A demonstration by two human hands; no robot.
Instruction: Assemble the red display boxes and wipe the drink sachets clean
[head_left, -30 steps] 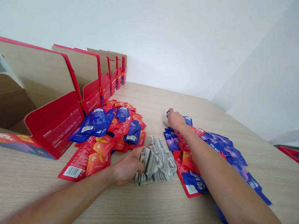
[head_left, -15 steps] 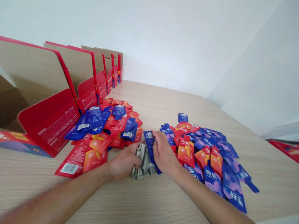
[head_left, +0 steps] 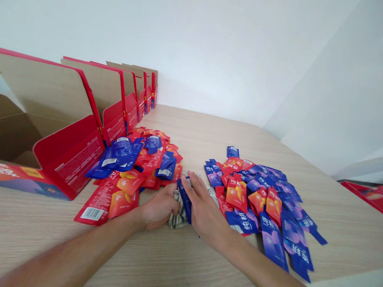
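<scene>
My left hand [head_left: 159,207] is closed on a bunched grey-and-white striped cloth [head_left: 177,220], possibly a small bag, low at the middle of the table. Against the cloth stands a dark blue packet [head_left: 185,199], partly hidden. My right hand [head_left: 206,209] lies over that packet and the cloth with its fingers stretched out; its thumb is out of sight. Just right of this hand spreads a pile of blue and red packets [head_left: 236,192]. Left of my left hand is another heap of red and blue packets [head_left: 126,183], some with barcodes facing up.
A row of opened red cardboard boxes [head_left: 73,163] runs along the left side towards the wall, flaps standing up. One small blue packet [head_left: 232,152] lies behind the right pile. A red item [head_left: 370,195] shows at the far right edge. All rest on a pale wooden table [head_left: 198,122].
My right hand has gone from gripping the blue packet upright to lying flat over it, fingers extended. The packet has shifted slightly left against the cloth. My left hand keeps its hold.
</scene>
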